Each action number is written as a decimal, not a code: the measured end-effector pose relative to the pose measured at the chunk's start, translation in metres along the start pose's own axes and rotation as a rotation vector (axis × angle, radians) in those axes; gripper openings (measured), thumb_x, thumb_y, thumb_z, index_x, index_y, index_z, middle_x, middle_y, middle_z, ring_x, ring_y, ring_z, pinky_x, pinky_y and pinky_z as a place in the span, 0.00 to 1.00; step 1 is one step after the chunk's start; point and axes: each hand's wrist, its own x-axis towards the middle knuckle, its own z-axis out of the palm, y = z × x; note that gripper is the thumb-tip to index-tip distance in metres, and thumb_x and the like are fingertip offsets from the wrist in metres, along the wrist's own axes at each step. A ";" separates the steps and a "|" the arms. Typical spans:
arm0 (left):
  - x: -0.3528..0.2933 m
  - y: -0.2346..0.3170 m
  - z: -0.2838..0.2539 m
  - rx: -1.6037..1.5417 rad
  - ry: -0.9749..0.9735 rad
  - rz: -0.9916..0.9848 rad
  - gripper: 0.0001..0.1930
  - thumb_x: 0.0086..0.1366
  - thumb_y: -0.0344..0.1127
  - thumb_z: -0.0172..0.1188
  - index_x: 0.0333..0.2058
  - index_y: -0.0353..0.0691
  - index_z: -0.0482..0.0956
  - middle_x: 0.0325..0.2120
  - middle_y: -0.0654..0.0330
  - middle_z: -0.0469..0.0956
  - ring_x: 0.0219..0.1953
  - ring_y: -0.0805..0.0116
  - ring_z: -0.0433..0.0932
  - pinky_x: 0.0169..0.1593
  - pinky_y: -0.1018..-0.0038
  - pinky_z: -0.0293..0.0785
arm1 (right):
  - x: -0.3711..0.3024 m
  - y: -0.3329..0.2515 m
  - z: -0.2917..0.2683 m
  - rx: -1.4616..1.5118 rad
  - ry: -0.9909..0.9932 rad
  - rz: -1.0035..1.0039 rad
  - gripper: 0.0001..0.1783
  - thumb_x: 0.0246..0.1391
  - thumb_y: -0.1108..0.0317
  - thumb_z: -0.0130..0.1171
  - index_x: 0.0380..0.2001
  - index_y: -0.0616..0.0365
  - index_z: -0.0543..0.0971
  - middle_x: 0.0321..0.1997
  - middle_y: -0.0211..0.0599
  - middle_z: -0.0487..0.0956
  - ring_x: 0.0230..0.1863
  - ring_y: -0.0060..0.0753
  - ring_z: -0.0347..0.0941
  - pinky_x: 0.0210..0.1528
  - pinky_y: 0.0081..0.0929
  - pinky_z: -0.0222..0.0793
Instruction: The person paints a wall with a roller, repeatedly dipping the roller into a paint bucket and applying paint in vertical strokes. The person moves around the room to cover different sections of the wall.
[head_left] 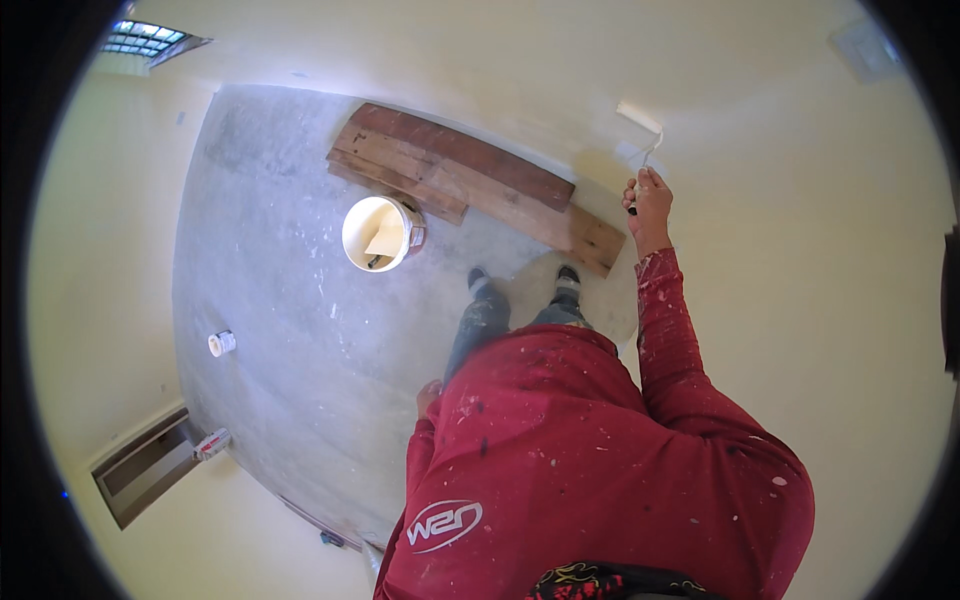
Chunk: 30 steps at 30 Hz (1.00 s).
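Note:
My right hand (653, 208) is raised at the wall and closed around the handle of a paint roller (639, 117). The roller's pale sleeve lies at the cream wall (780, 190), and its bent wire frame runs back to my fingers. My left hand (428, 398) hangs low beside my thigh, mostly hidden by my red sleeve and body, so its fingers cannot be made out. On the floor ahead stands a white bucket (352, 238) with pale paint on its inside and a flat pale piece with a dark handle in it.
Wooden boards (510, 205) lie along the foot of the wall, just beyond my feet. A small white can (222, 343) sits on the grey, paint-spotted floor (290, 290) at the left. Near a doorway (150, 465) is a white and red package (211, 444). A barred window (150, 40) is at upper left.

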 end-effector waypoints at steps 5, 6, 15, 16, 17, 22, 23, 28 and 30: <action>0.010 0.017 0.013 0.316 -0.034 0.243 0.19 0.72 0.41 0.59 0.51 0.33 0.85 0.48 0.49 0.88 0.50 0.59 0.86 0.55 0.63 0.80 | 0.003 0.003 0.006 -0.034 0.017 -0.011 0.18 0.72 0.68 0.58 0.61 0.62 0.73 0.31 0.36 0.75 0.21 0.26 0.70 0.20 0.27 0.66; 0.006 0.030 0.014 0.373 -0.035 0.294 0.19 0.72 0.42 0.59 0.51 0.32 0.85 0.47 0.50 0.88 0.49 0.58 0.86 0.54 0.63 0.81 | 0.013 0.012 0.007 -0.050 0.024 0.001 0.16 0.72 0.68 0.58 0.58 0.60 0.74 0.32 0.36 0.75 0.22 0.27 0.70 0.21 0.27 0.66; -0.003 0.121 0.010 0.140 -0.104 0.031 0.21 0.70 0.42 0.60 0.54 0.32 0.84 0.49 0.47 0.87 0.50 0.54 0.86 0.55 0.61 0.81 | 0.085 0.047 -0.025 -0.062 0.057 0.072 0.14 0.71 0.69 0.58 0.56 0.60 0.76 0.31 0.36 0.75 0.22 0.26 0.70 0.21 0.25 0.66; 0.000 0.108 0.003 0.214 -0.097 0.081 0.21 0.71 0.42 0.60 0.54 0.32 0.84 0.49 0.47 0.87 0.50 0.55 0.86 0.55 0.62 0.80 | 0.075 0.041 -0.024 -0.053 0.077 0.049 0.14 0.71 0.68 0.58 0.56 0.60 0.76 0.31 0.36 0.75 0.22 0.26 0.70 0.21 0.25 0.66; 0.004 0.082 -0.008 0.291 -0.079 0.127 0.22 0.71 0.42 0.60 0.54 0.32 0.84 0.49 0.47 0.87 0.51 0.56 0.86 0.56 0.63 0.80 | 0.056 0.033 -0.022 -0.041 0.091 0.035 0.15 0.72 0.68 0.58 0.57 0.60 0.76 0.31 0.36 0.75 0.22 0.25 0.70 0.21 0.25 0.65; 0.022 0.014 -0.002 0.378 -0.060 0.235 0.20 0.71 0.43 0.59 0.52 0.32 0.86 0.49 0.46 0.87 0.52 0.55 0.85 0.58 0.64 0.79 | -0.002 -0.015 -0.020 -0.049 0.077 -0.035 0.22 0.73 0.67 0.57 0.65 0.62 0.73 0.29 0.33 0.74 0.19 0.23 0.68 0.18 0.25 0.64; 0.025 0.014 0.003 0.292 -0.078 0.183 0.20 0.72 0.42 0.59 0.52 0.32 0.85 0.50 0.46 0.87 0.53 0.55 0.85 0.58 0.63 0.79 | -0.003 -0.018 -0.021 -0.068 0.079 -0.045 0.23 0.73 0.66 0.57 0.66 0.62 0.73 0.28 0.33 0.74 0.19 0.23 0.68 0.18 0.25 0.64; 0.026 0.029 0.002 0.216 -0.056 0.099 0.21 0.73 0.42 0.59 0.56 0.33 0.84 0.49 0.52 0.87 0.52 0.58 0.85 0.56 0.64 0.81 | -0.005 -0.027 -0.023 -0.073 0.081 -0.024 0.25 0.73 0.66 0.57 0.68 0.64 0.71 0.29 0.33 0.75 0.19 0.23 0.68 0.18 0.25 0.65; 0.016 0.074 0.010 -0.030 -0.097 -0.033 0.21 0.74 0.42 0.59 0.57 0.35 0.83 0.49 0.52 0.87 0.52 0.58 0.85 0.54 0.63 0.81 | -0.006 -0.032 -0.022 -0.080 0.073 -0.077 0.25 0.73 0.66 0.57 0.68 0.64 0.71 0.29 0.34 0.75 0.19 0.23 0.69 0.18 0.25 0.65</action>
